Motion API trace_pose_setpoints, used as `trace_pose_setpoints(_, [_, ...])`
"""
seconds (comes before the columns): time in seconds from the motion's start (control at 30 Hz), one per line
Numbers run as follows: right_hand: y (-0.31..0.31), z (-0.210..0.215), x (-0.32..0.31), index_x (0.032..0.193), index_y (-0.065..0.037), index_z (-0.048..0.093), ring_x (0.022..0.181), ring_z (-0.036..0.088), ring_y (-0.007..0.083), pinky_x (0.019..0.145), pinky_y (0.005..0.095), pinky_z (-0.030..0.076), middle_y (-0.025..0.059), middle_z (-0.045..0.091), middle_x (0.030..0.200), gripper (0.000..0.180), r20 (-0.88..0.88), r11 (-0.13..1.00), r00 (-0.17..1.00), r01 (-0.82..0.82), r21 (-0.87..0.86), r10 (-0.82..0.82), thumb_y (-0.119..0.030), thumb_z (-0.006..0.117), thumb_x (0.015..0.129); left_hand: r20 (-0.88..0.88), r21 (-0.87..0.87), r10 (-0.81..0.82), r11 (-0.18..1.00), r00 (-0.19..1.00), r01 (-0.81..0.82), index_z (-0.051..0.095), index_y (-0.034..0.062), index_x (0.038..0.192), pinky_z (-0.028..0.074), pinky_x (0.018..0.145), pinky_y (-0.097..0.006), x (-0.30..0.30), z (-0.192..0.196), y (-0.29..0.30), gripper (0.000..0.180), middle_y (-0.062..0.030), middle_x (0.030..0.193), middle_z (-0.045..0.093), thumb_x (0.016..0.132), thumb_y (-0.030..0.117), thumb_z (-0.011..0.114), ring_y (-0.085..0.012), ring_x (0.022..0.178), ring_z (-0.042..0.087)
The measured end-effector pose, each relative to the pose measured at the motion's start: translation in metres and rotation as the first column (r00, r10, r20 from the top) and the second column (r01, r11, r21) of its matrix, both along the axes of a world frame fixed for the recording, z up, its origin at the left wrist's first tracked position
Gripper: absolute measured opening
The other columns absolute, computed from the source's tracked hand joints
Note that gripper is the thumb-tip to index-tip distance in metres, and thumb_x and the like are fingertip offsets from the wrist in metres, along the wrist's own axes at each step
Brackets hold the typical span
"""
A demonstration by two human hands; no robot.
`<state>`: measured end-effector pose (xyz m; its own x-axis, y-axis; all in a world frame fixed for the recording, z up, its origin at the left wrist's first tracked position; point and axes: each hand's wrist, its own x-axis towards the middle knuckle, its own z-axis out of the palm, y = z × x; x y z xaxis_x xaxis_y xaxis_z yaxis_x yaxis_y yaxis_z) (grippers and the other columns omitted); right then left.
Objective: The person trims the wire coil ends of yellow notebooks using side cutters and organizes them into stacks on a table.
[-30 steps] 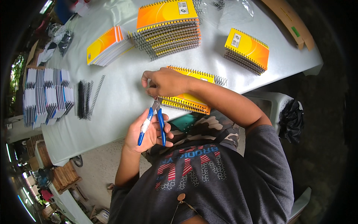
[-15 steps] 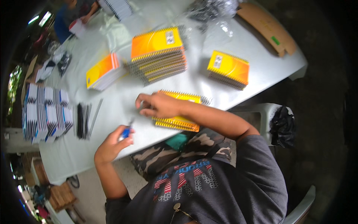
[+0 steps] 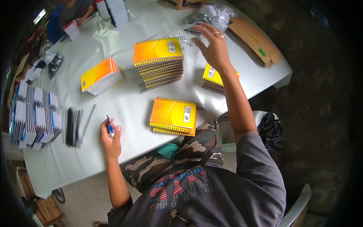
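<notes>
Your right hand (image 3: 214, 46) is spread open at 1 o'clock, over the clear bag of coils (image 3: 206, 17) — the nearer hand by far. Your left hand (image 3: 110, 139), at 8, grips blue pliers (image 3: 109, 126); the notebook (image 3: 174, 116) lies between.

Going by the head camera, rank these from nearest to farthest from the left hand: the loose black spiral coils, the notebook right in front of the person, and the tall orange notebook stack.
From the left hand:
1. Black spiral coils, just to its left.
2. Notebook in front of the person, to its right.
3. Tall orange notebook stack, farther up the table.
</notes>
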<state>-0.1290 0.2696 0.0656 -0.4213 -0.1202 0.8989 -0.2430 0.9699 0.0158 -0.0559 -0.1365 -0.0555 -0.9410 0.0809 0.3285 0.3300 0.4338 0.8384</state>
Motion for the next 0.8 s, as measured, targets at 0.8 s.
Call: trace_pose_setpoints(0.8, [-0.112, -0.046, 0.17, 0.128, 0.0, 0.05, 0.098, 0.061, 0.0341, 0.084, 0.0389, 0.048, 0.0222, 0.063, 0.107, 0.049, 0.757, 0.758, 0.207, 0.091, -0.646, 0.62, -0.016, 0.067, 0.085, 0.351, -0.07, -0.138, 0.982, 0.926, 0.173, 0.051, 0.0005, 0.103, 0.046, 0.088, -0.035, -0.011, 0.049, 0.081, 0.023, -0.0129, 0.102, 0.062, 0.088, 0.014, 0.061, -0.0255, 0.099, 0.061])
